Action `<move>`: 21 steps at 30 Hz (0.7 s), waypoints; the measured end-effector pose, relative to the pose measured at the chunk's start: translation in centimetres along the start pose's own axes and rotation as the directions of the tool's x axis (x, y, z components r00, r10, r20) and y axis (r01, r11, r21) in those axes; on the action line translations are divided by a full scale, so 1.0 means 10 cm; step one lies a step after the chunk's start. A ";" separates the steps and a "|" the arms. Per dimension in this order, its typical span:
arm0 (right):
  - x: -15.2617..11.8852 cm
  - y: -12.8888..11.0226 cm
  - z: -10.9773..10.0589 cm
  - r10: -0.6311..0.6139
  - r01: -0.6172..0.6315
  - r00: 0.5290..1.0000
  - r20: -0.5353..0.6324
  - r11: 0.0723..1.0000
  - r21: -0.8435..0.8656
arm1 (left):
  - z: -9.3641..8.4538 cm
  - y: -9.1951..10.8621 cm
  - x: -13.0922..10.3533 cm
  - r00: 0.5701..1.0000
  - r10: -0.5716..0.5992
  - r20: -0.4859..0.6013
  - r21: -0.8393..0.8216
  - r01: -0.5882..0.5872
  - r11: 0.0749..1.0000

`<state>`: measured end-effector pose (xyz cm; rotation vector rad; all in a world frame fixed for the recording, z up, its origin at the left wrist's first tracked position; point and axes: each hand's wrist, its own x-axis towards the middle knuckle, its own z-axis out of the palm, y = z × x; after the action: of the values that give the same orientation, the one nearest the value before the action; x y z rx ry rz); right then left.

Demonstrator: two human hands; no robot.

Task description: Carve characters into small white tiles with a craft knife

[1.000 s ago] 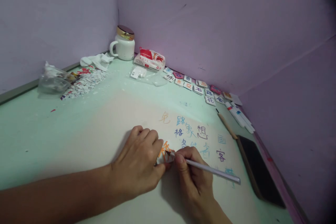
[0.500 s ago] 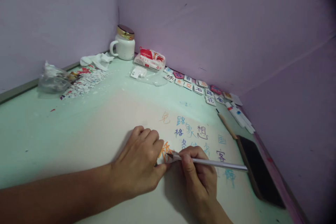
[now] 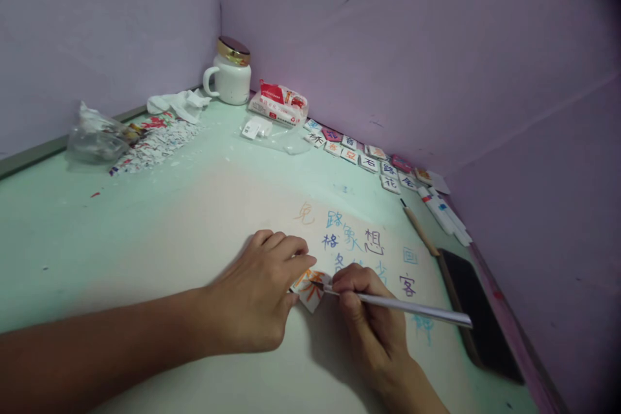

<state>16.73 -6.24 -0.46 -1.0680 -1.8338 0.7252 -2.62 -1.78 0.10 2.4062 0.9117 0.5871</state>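
Observation:
My left hand (image 3: 259,294) grips the left edge of a small white tile (image 3: 310,296) that bears an orange character. Pinched in my right hand (image 3: 371,310) is a slim silver craft knife (image 3: 412,310); its dark tip meets the face of the tile. Both hands are closed, close together over a pale board (image 3: 194,259) with handwritten characters in blue, purple and orange.
A dark phone (image 3: 480,317) and a wooden-handled tool (image 3: 420,229) lie at right, with white markers (image 3: 444,213) behind. Character tiles (image 3: 369,163) line the wall near a tissue pack (image 3: 279,103), white mug (image 3: 231,81), paper scraps (image 3: 160,149) and plastic bag (image 3: 97,136).
The tile has turned and more of its face shows. My left index finger has lifted a little off it, and the knife has shifted slightly right with my right hand.

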 end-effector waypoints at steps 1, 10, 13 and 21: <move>0.01 0.00 0.00 -0.008 0.008 1.000 0.004 1.000 -0.011 | 0.00 0.00 0.00 1.000 -0.001 0.006 -0.002 0.001 1.000; 0.08 -0.01 -0.02 -0.047 0.051 0.998 0.052 0.995 -0.087 | -0.02 0.02 0.03 0.999 -0.027 0.038 -0.020 0.028 0.999; 0.08 0.02 -0.03 -0.035 0.041 0.997 0.067 0.995 -0.090 | -0.03 0.03 0.02 0.999 -0.029 0.042 -0.018 0.030 0.999; 0.13 0.00 -0.04 -0.037 0.050 0.996 0.086 0.985 -0.163 | -0.02 0.03 0.03 0.998 -0.035 0.048 -0.009 0.035 0.999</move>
<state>16.75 -5.05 0.24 -1.1140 -2.0098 0.6079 -2.41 -1.68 0.51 2.3804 0.9272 0.5180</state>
